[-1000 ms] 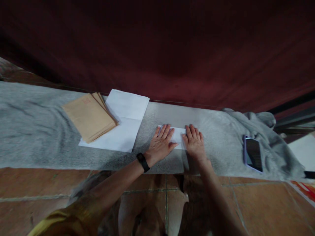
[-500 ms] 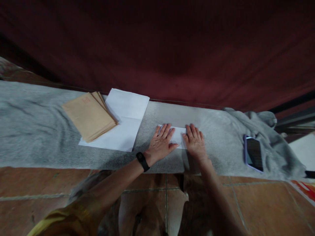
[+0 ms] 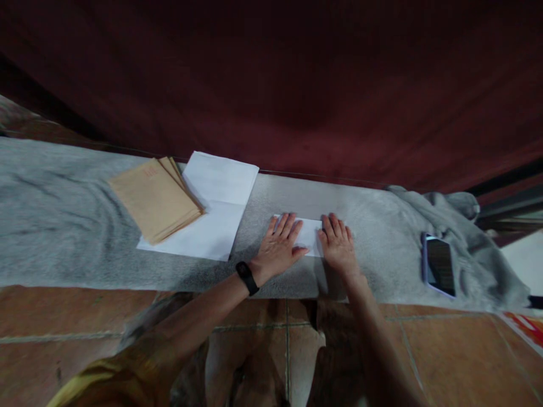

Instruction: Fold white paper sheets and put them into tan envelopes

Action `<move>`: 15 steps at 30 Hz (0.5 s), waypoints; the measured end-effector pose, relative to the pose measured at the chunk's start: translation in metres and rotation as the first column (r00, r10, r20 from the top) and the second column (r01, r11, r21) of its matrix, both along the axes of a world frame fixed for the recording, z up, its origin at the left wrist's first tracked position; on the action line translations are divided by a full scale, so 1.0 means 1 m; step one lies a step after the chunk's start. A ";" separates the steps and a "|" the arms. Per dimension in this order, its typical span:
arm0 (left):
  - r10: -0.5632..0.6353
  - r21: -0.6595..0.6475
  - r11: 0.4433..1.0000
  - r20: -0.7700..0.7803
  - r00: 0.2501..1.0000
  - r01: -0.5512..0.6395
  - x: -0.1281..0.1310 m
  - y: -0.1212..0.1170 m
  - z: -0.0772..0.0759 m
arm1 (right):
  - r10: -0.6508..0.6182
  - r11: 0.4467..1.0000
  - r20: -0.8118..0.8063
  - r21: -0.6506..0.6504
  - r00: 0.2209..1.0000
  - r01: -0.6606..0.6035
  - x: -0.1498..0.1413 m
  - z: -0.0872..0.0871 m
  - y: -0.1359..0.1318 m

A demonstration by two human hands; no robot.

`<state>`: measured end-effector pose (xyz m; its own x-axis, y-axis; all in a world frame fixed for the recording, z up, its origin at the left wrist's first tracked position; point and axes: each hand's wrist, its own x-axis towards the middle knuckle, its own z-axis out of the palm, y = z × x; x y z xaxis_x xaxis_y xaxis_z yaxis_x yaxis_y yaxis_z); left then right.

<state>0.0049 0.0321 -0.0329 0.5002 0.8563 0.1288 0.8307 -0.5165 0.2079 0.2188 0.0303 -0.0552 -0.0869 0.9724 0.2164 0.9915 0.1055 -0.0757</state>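
Observation:
A small folded white sheet of paper (image 3: 312, 233) lies on the grey cloth (image 3: 373, 226) in front of me. My left hand (image 3: 280, 244) rests flat across its left part, fingers spread, thumb reaching over the lower edge area. At the paper's right end my right hand (image 3: 338, 243) lies flat, fingers stretched forward and slightly apart. Both hands cover parts of the paper, so its ends are partly hidden. Neither hand grips anything.
To the left, a stack of brown envelopes (image 3: 156, 199) overlaps larger white sheets (image 3: 214, 220) with a crease across them. A phone (image 3: 439, 264) in a purple case lies at the right beside bunched cloth. A dark red drape (image 3: 271, 113) hangs behind; tiled floor (image 3: 458, 345) is below.
The right hand has shifted very slightly right, baring a little more of the paper's right end. The left hand stays flat on the paper.

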 end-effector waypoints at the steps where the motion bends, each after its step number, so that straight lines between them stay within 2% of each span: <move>1: -0.001 0.000 1.000 0.002 1.000 0.001 0.000 0.000 0.000 | 0.001 1.000 0.001 0.002 1.000 -0.001 0.000 0.000 0.000; 15: -0.007 -0.005 1.000 -0.004 1.000 0.007 0.001 -0.001 0.001 | -0.011 1.000 -0.035 -0.025 0.999 0.010 -0.001 0.003 -0.001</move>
<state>0.0060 0.0316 -0.0314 0.5068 0.8533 0.1224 0.8279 -0.5213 0.2067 0.2174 0.0297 -0.0522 -0.0691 0.9783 0.1951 0.9893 0.0924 -0.1131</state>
